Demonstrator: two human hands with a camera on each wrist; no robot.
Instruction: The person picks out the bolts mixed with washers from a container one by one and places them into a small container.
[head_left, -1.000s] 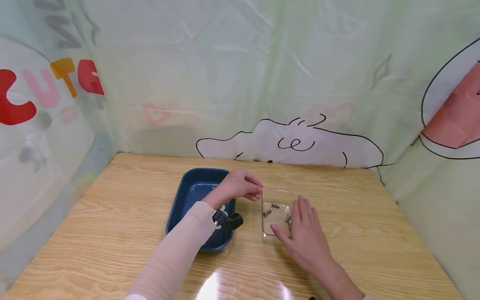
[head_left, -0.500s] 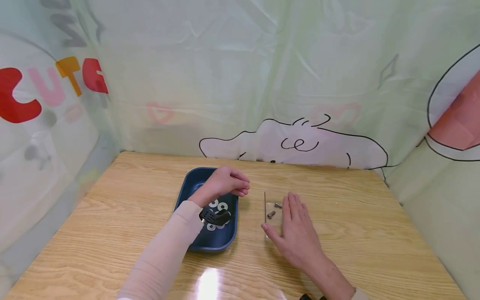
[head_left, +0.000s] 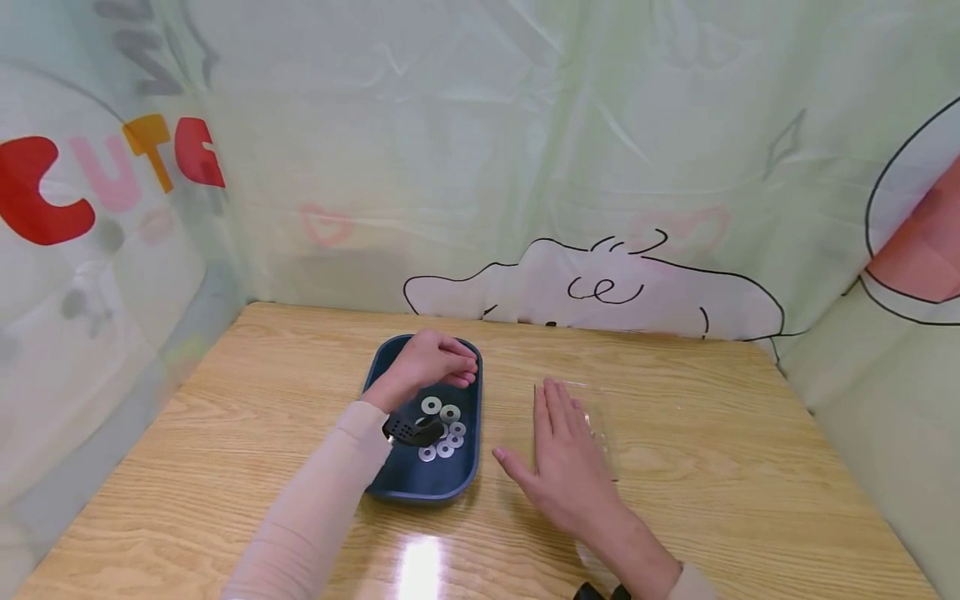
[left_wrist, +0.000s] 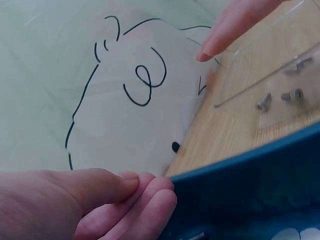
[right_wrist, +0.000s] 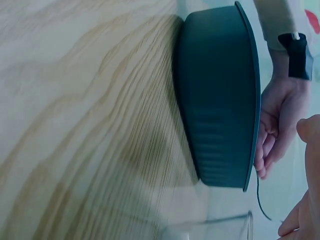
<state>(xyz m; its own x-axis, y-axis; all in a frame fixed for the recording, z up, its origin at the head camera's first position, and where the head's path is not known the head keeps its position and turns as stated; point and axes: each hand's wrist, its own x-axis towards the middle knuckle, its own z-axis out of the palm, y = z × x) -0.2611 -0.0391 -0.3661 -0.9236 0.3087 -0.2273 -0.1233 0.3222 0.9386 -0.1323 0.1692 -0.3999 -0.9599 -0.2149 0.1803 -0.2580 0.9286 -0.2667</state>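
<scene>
My left hand (head_left: 437, 360) is over the far right part of a dark blue tray (head_left: 423, 494). In the left wrist view its thumb (left_wrist: 112, 184) meets the bent index finger, and nothing shows between them. Several flat washers (head_left: 450, 413) lie in the tray. The threaded end of a screw (left_wrist: 197, 236) shows below the left hand. My right hand (head_left: 564, 462), fingers straight and together with the thumb apart, is over a clear plastic box (head_left: 611, 446) and hides much of it. Metal screws (left_wrist: 294, 95) lie in that box. Whether the right hand touches it I cannot tell.
Both containers stand on a wood-grain table (head_left: 697, 492), the tray left of the box. A printed curtain (head_left: 450, 167) rises behind the table's far edge. A black wrist strap (head_left: 412, 432) on the left arm partly covers the washers.
My left hand has moved left from the clear box's edge to over the tray. My right hand has slid left, covering more of the box. The view has turned slightly left.
</scene>
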